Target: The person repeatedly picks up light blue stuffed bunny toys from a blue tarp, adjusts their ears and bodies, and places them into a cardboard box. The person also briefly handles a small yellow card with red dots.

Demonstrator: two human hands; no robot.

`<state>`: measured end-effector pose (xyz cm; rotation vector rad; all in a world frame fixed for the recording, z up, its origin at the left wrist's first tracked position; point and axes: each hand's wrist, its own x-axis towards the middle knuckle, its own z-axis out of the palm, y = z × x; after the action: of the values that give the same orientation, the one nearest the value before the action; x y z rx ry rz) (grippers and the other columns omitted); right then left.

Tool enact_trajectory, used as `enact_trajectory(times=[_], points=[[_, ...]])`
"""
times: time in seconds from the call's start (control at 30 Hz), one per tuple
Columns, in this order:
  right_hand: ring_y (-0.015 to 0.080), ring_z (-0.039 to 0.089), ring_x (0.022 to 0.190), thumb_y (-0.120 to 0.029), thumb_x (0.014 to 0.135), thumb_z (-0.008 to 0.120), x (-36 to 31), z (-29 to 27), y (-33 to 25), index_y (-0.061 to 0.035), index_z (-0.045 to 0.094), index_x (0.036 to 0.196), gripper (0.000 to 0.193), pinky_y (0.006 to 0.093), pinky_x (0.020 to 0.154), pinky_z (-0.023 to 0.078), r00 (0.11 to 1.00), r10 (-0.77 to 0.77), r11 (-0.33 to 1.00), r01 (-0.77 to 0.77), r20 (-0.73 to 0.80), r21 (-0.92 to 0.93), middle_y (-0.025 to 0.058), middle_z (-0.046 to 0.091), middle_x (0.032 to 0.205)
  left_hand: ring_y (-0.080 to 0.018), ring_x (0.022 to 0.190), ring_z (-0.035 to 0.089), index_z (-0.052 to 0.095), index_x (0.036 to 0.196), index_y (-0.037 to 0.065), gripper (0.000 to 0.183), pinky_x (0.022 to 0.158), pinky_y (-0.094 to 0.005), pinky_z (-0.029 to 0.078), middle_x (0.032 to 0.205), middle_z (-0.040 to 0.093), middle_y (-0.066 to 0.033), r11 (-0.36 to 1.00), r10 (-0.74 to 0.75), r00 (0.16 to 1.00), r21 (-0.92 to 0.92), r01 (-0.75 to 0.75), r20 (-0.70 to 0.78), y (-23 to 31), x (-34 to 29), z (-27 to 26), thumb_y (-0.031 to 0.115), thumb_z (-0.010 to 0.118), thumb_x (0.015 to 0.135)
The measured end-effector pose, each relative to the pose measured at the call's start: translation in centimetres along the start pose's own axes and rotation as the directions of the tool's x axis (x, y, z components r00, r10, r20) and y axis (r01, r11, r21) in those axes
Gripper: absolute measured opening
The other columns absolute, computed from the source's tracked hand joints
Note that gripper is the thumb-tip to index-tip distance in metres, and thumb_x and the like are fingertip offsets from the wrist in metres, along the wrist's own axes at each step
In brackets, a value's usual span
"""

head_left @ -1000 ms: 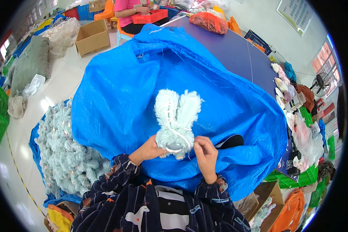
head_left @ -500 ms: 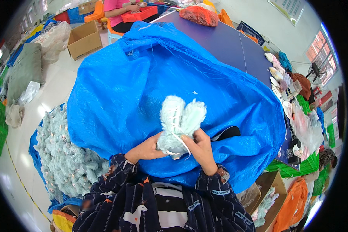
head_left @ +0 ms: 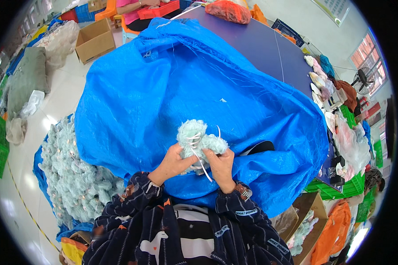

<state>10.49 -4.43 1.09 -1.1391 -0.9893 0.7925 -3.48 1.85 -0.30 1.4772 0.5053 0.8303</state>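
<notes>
A fluffy mint-green plush piece (head_left: 191, 128) with two ear-like lobes is held over a blue tarp (head_left: 128, 101). A thin white cord (head_left: 200, 162) laces across its left lobe and trails down between my hands. My left hand (head_left: 169, 164) is closed around the left side of the plush, thumb on the front. From the other side, my right hand (head_left: 222, 168) pinches the plush below the right lobe. The underside of the plush is hidden by my fingers. A black rounded piece (head_left: 262, 147) lies on the tarp to the right.
A heap of similar mint-green plush pieces (head_left: 82, 181) is at my left. An open cardboard box (head_left: 95, 40) stands on the floor beyond it. Behind the tarp is a dark blue table (head_left: 252, 53). Another person sits at the far side with a red tray (head_left: 159, 9).
The plush has tipped and turned, its lobes now shorter and bent toward me. My left hand has shifted up and right along it; my right hand has moved slightly left.
</notes>
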Motion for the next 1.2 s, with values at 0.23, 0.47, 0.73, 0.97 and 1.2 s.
enact_trajectory(times=[0.23, 0.47, 0.73, 0.97, 1.2], points=[[0.0094, 0.057, 0.080, -0.005, 0.076, 0.065, 0.4, 0.2, 0.7, 0.0009, 0.060, 0.095, 0.020, 0.0231, 0.069, 0.046, 0.995, 0.093, 0.982, -0.084, -0.042, 0.170, 0.0046, 0.062, 0.089, -0.0121, 0.095, 0.051, 0.052, 0.110, 0.000, 0.035, 0.081, -0.0274, 0.042, 0.105, 0.056, -0.0062, 0.995, -0.032, 0.998, -0.100, 0.026, -0.056, -1.2, 0.2, 0.4, 0.005, 0.061, 0.076], [0.0120, 0.054, 0.089, -0.006, 0.078, 0.063, 0.6, -0.4, 1.6, 0.0009, 0.051, 0.109, 0.034, 0.0255, 0.077, 0.044, 0.991, 0.135, 0.956, -0.125, -0.019, 0.266, 0.0068, 0.057, 0.101, -0.0116, 0.093, 0.052, 0.052, 0.110, 0.000, 0.035, 0.079, -0.0270, 0.043, 0.103, 0.057, -0.0055, 0.995, -0.041, 0.998, -0.096, 0.036, -0.056, -1.2, 0.4, 0.4, 0.005, 0.061, 0.076], [0.0208, 0.049, 0.104, -0.008, 0.076, 0.064, -0.9, -1.3, 1.8, -0.0007, 0.027, 0.129, 0.065, 0.0316, 0.085, 0.042, 0.974, 0.179, 0.976, -0.193, 0.139, 0.097, 0.0170, 0.045, 0.117, -0.0107, 0.086, 0.055, 0.057, 0.103, -0.001, 0.025, 0.072, -0.0256, 0.045, 0.096, 0.061, -0.0063, 0.997, -0.021, 0.987, -0.070, 0.010, -0.159, -1.6, 1.2, -1.8, 0.006, 0.057, 0.079], [0.0167, 0.053, 0.096, -0.018, 0.070, 0.070, -1.1, -0.1, 1.7, 0.0019, 0.038, 0.118, 0.061, 0.0303, 0.080, 0.043, 0.969, 0.169, 0.911, -0.084, 0.180, -0.404, 0.0143, 0.055, 0.104, -0.0128, 0.090, 0.055, 0.056, 0.104, 0.000, 0.025, 0.076, -0.0265, 0.044, 0.097, 0.060, -0.0063, 0.998, 0.013, 0.983, -0.054, -0.024, -0.184, -0.9, 1.3, -2.1, 0.005, 0.054, 0.080], [0.0218, 0.056, 0.091, -0.020, 0.068, 0.072, -0.6, 0.4, 2.3, 0.0004, 0.041, 0.116, 0.061, 0.0316, 0.076, 0.045, 0.963, 0.107, 0.888, 0.019, 0.247, -0.460, 0.0162, 0.057, 0.099, -0.0159, 0.093, 0.054, 0.050, 0.110, 0.000, 0.039, 0.078, -0.0283, 0.044, 0.103, 0.056, -0.0078, 0.967, -0.087, 0.996, -0.241, 0.076, -0.036, 1.0, 3.1, -2.8, 0.002, 0.063, 0.074]])
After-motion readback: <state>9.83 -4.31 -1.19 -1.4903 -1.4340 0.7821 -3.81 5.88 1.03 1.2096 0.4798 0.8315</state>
